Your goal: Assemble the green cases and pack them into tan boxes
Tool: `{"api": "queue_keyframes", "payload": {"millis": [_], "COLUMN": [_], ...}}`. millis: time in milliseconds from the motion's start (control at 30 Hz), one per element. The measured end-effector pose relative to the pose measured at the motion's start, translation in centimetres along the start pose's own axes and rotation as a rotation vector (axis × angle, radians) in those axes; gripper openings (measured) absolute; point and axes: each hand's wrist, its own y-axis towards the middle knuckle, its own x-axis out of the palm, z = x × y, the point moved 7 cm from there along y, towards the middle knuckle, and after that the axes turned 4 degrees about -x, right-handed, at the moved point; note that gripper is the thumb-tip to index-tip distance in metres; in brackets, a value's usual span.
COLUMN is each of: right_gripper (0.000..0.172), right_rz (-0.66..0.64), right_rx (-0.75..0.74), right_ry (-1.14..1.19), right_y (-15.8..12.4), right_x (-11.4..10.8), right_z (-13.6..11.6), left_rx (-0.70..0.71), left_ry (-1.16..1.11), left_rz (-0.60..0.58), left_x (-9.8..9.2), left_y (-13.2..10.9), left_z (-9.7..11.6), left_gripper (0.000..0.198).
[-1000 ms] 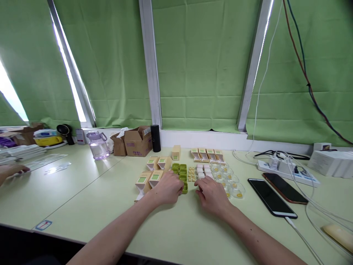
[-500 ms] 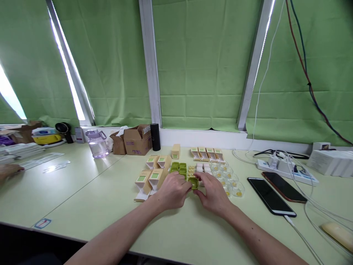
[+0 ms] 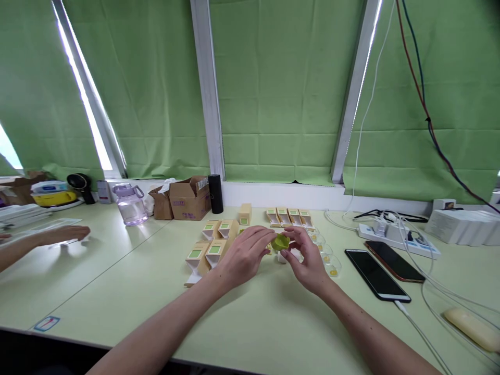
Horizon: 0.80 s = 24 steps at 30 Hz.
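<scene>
Between my hands a small green cup (image 3: 280, 242) is raised a little above the table. My right hand (image 3: 307, 255) pinches its right side between thumb and fingers. The fingers of my left hand (image 3: 246, 258) are closed at its left side. Just below the cup lie small white pieces (image 3: 289, 255), partly covered by my right hand. Clear plastic cups with yellow centres (image 3: 333, 271) show to the right of that hand. Open cream boxes with green labels (image 3: 214, 250) stand left of my left hand, which hides the other green cups.
More cream boxes (image 3: 289, 217) line the back. Two phones (image 3: 377, 275), a power strip (image 3: 398, 241) and cables are at right. A water jug (image 3: 130, 204), a cardboard box (image 3: 190, 199) and a black cylinder (image 3: 215, 194) stand at back left. Another person's hand (image 3: 66, 234) reaches in at far left.
Both my hands have lifted the green cup up and away from me, and it is tilted differently. The other person's hand has moved right, further into view. The camera has turned slightly right.
</scene>
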Motion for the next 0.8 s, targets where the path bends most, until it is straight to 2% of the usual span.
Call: {"api": "queue_keyframes", "payload": {"millis": [100, 200, 333, 433, 500, 567, 633, 733, 800], "right_gripper": [0.038, 0.039, 0.04, 0.047, 0.055, 0.058, 0.053, 0.046, 0.045], "right_rz": [-0.006, 0.004, 0.021, -0.031, -0.072, -0.092, -0.095, -0.091, -0.084], "right_rx": [0.03, 0.056, 0.101, 0.107, 0.119, 0.152, 0.187, 0.204, 0.205], "right_ry": [0.085, 0.21, 0.277, 0.251, 0.227, 0.229, 0.26, 0.301, 0.325], "right_y": [0.0, 0.0, 0.2, 0.3, 0.3, 0.3, 0.2, 0.2, 0.3], "right_x": [-0.1, -0.1, -0.2, 0.1, 0.6, 1.0, 1.5, 1.8, 1.7], "right_z": [0.0, 0.1, 0.4, 0.1, 0.1, 0.4, 1.0, 1.8, 2.2], "left_rx": [-0.03, -0.137, -0.445, -0.742, -0.851, -0.902, -0.915, -0.887, -0.831], "left_ry": [-0.037, -0.121, -0.369, -0.577, -0.692, -0.755, -0.78, -0.773, -0.722], "left_rz": [-0.012, -0.084, -0.104, -0.064, -0.059, -0.044, -0.043, -0.084, -0.127], "left_x": [0.0, 0.5, 2.0, 3.8, 5.0, 5.6, 5.8, 5.8, 5.5], "left_y": [1.1, 1.8, 1.1, -0.8, -2.1, -2.9, -3.3, -3.3, -3.1], "left_z": [-0.1, -0.5, -2.4, -4.7, -5.6, -6.3, -6.5, -6.1, -5.7], "left_gripper": [0.041, 0.039, 0.039, 0.036, 0.038, 0.043, 0.047, 0.048, 0.042]}}
